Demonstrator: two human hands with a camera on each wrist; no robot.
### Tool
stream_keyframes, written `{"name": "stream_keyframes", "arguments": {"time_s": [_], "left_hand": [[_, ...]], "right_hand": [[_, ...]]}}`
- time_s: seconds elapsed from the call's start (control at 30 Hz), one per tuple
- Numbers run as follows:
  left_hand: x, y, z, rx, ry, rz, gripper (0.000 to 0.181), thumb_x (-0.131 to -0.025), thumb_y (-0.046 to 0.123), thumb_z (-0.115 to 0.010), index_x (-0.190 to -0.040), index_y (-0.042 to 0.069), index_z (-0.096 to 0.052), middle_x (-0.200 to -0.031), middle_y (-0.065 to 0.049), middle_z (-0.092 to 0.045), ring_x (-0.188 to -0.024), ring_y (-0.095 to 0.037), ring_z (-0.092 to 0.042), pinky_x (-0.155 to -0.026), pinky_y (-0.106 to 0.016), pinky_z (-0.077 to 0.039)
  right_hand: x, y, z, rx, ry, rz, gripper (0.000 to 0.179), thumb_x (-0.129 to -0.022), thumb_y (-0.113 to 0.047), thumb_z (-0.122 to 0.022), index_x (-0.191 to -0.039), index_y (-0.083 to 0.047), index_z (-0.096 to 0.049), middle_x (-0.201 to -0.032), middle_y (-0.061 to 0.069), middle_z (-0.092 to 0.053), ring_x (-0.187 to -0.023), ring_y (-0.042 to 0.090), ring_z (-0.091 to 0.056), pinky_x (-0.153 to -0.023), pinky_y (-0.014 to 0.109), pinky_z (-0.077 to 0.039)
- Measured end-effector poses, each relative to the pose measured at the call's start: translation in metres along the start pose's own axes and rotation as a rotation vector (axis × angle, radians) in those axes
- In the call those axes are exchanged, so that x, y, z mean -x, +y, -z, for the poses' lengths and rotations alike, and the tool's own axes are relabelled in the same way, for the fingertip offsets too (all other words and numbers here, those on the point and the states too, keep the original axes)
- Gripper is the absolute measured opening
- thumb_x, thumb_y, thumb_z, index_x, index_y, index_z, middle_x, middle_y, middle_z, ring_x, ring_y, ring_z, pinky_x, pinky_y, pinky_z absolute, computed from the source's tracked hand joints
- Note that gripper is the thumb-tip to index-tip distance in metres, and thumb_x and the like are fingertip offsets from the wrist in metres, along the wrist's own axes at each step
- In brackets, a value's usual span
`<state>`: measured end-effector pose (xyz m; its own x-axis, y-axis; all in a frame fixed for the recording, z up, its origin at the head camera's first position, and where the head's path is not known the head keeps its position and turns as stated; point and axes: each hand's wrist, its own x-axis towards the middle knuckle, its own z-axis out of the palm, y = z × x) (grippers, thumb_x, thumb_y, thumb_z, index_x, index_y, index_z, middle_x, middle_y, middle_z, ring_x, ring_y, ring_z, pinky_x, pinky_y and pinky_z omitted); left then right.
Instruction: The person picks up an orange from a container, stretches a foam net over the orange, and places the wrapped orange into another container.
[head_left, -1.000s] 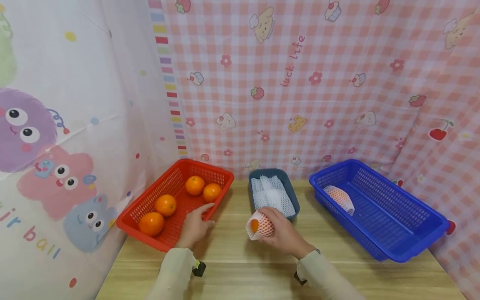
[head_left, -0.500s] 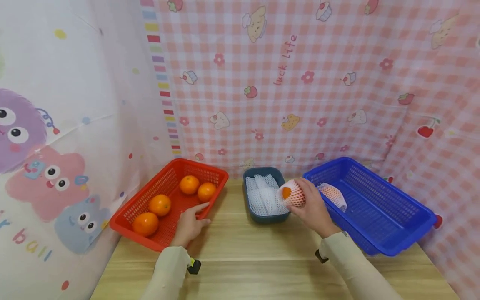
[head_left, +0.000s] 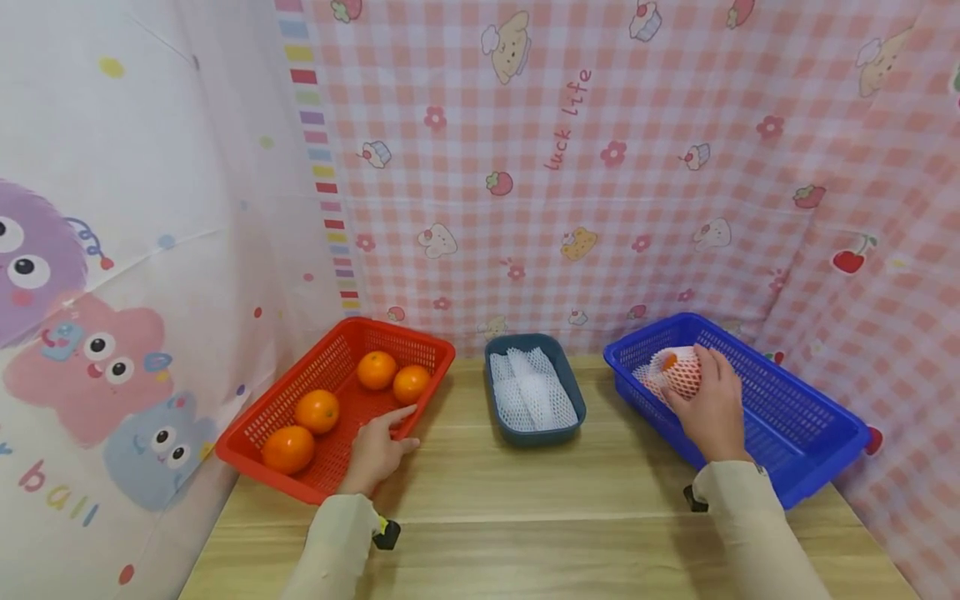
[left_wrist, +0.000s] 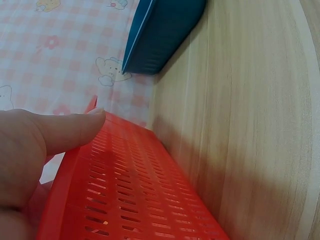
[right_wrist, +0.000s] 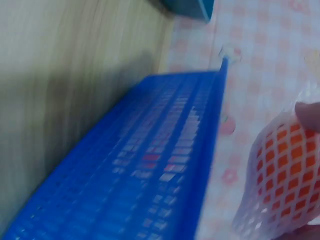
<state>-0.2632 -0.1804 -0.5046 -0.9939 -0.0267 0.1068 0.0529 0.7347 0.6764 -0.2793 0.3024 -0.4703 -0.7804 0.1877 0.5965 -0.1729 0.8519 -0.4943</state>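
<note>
My right hand (head_left: pixel 712 408) grips an orange in a white foam net (head_left: pixel 684 372), its orange skin showing at the net's open end. Hand and fruit are over the left part of the blue basket (head_left: pixel 813 492), where another netted orange (head_left: pixel 647 375) lies, mostly hidden behind them. The right wrist view shows the held netted orange (right_wrist: pixel 287 175) beside the basket's wall. At the left, my left hand (head_left: pixel 375 450) holds the near right rim of the red basket (head_left: pixel 262 425), thumb (left_wrist: pixel 75 131) outside and fingers inside. Several bare oranges (head_left: pixel 317 411) lie in that basket.
Between the baskets stands a small dark teal tub (head_left: pixel 536 436) with several white foam nets (head_left: pixel 532 390) in it. All three containers rest on a wooden table (head_left: pixel 525 508). A pink checked cloth (head_left: pixel 465 208) hangs behind, and a white printed cloth (head_left: pixel 187 292) hangs at the left.
My right hand has carried the netted orange rightward from in front of the teal tub, past it, to over the blue basket. The left hand stays at the red basket's rim.
</note>
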Motion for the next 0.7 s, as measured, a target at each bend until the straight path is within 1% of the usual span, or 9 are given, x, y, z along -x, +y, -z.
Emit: {"name": "stream_keyframes", "arguments": {"time_s": [0.1, 0.13, 0.23, 0.33, 0.43, 0.53, 0.63, 0.7], "left_hand": [[0.001, 0.001, 0.000, 0.005, 0.000, 0.005, 0.058, -0.079, 0.014, -0.081, -0.133, 0.020, -0.062, -0.124, -0.014, -0.063, -0.096, -0.030, -0.057, -0.096, -0.055, -0.038], [0.001, 0.001, 0.001, 0.005, 0.001, 0.007, 0.057, -0.079, 0.014, -0.081, -0.133, 0.020, -0.062, -0.124, -0.014, -0.063, -0.095, -0.030, -0.057, -0.095, -0.054, -0.038], [0.001, 0.002, 0.001, 0.006, -0.001, 0.018, 0.057, -0.079, 0.014, -0.081, -0.133, 0.020, -0.062, -0.125, -0.014, -0.063, -0.092, -0.029, -0.055, -0.092, -0.053, -0.040], [0.001, 0.002, 0.001, 0.008, -0.004, 0.024, 0.057, -0.080, 0.014, -0.080, -0.134, 0.020, -0.062, -0.125, -0.013, -0.063, -0.093, -0.029, -0.055, -0.089, -0.051, -0.042], [0.001, 0.002, 0.001, 0.012, -0.008, 0.026, 0.057, -0.080, 0.014, -0.080, -0.134, 0.020, -0.061, -0.127, -0.013, -0.062, -0.098, -0.030, -0.056, -0.090, -0.051, -0.042], [0.002, 0.002, 0.001, 0.017, -0.011, 0.026, 0.057, -0.081, 0.014, -0.080, -0.134, 0.020, -0.061, -0.127, -0.014, -0.062, -0.102, -0.032, -0.055, -0.091, -0.053, -0.041], [0.002, 0.002, 0.001, 0.019, -0.012, 0.027, 0.057, -0.081, 0.014, -0.080, -0.135, 0.020, -0.061, -0.127, -0.014, -0.062, -0.104, -0.033, -0.055, -0.092, -0.054, -0.041], [0.002, 0.003, 0.001, 0.018, -0.010, 0.025, 0.057, -0.080, 0.014, -0.080, -0.134, 0.020, -0.061, -0.127, -0.013, -0.062, -0.104, -0.033, -0.055, -0.092, -0.054, -0.041]], "right_hand": [[0.003, 0.009, 0.007, 0.054, -0.034, -0.140, 0.083, -0.077, -0.014, -0.082, -0.146, -0.004, -0.036, -0.142, 0.027, -0.034, -0.126, 0.054, -0.032, -0.100, 0.068, -0.027], [0.004, 0.011, 0.009, 0.074, -0.053, -0.186, 0.082, -0.079, -0.016, -0.080, -0.146, -0.004, -0.034, -0.142, 0.028, -0.034, -0.125, 0.055, -0.031, -0.097, 0.068, -0.029], [0.007, 0.017, 0.013, 0.125, -0.124, -0.319, 0.082, -0.083, -0.027, -0.076, -0.148, -0.004, -0.030, -0.142, 0.031, -0.031, -0.123, 0.057, -0.030, -0.090, 0.071, -0.032], [0.009, 0.024, 0.016, 0.158, -0.212, -0.418, 0.087, -0.084, -0.037, -0.073, -0.147, -0.001, -0.027, -0.139, 0.037, -0.030, -0.118, 0.061, -0.031, -0.084, 0.073, -0.034], [0.010, 0.029, 0.019, 0.186, -0.307, -0.497, 0.090, -0.084, -0.044, -0.071, -0.145, 0.005, -0.025, -0.134, 0.042, -0.030, -0.115, 0.065, -0.032, -0.084, 0.073, -0.034], [0.010, 0.033, 0.022, 0.196, -0.420, -0.561, 0.091, -0.085, -0.045, -0.068, -0.143, 0.009, -0.024, -0.132, 0.045, -0.029, -0.115, 0.066, -0.031, -0.085, 0.073, -0.033], [0.010, 0.036, 0.024, 0.190, -0.525, -0.595, 0.090, -0.086, -0.046, -0.065, -0.141, 0.011, -0.023, -0.133, 0.046, -0.028, -0.114, 0.067, -0.031, -0.086, 0.073, -0.033], [0.009, 0.039, 0.025, 0.182, -0.578, -0.604, 0.090, -0.087, -0.048, -0.063, -0.142, 0.011, -0.023, -0.134, 0.045, -0.028, -0.115, 0.066, -0.032, -0.087, 0.072, -0.033]]}}
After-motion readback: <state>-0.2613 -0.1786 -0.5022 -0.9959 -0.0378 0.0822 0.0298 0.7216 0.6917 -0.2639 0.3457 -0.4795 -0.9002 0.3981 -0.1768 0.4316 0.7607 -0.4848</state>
